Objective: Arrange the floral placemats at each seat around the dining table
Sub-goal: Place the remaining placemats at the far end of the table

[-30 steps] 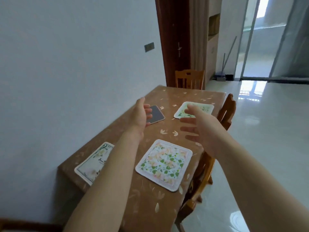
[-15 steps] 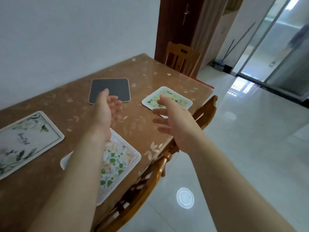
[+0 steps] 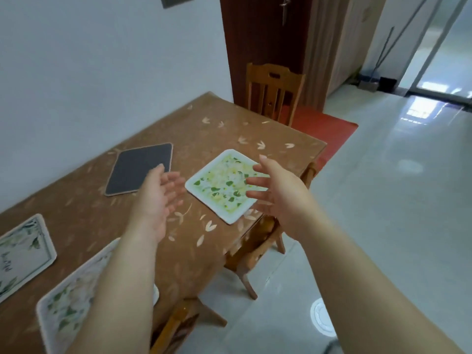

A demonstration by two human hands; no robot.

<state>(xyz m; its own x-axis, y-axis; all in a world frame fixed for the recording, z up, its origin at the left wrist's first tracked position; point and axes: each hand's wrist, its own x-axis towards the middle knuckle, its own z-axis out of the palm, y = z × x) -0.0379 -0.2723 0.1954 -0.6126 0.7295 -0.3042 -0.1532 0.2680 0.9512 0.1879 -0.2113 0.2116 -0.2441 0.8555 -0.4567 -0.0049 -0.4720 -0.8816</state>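
A green and yellow floral placemat (image 3: 224, 183) lies flat near the right edge of the brown dining table (image 3: 204, 134). My left hand (image 3: 158, 192) hovers open just left of it, and my right hand (image 3: 278, 192) hovers open over its right edge; neither holds anything. A dark grey mat (image 3: 139, 168) lies further left, face down or plain. Closer to me, another floral placemat (image 3: 69, 310) is partly hidden under my left forearm. A pale leafy placemat (image 3: 23, 254) sits at the table's left edge.
A wooden chair (image 3: 274, 93) stands at the table's far end by a dark door. Two more chairs (image 3: 258, 249) are tucked under the right side. A white wall runs along the table's left. Glossy tiled floor (image 3: 383, 200) spreads to the right, with a red rug.
The view has moved forward along the table. Both hands have come closer to the green and yellow placemat, staying open and apart.
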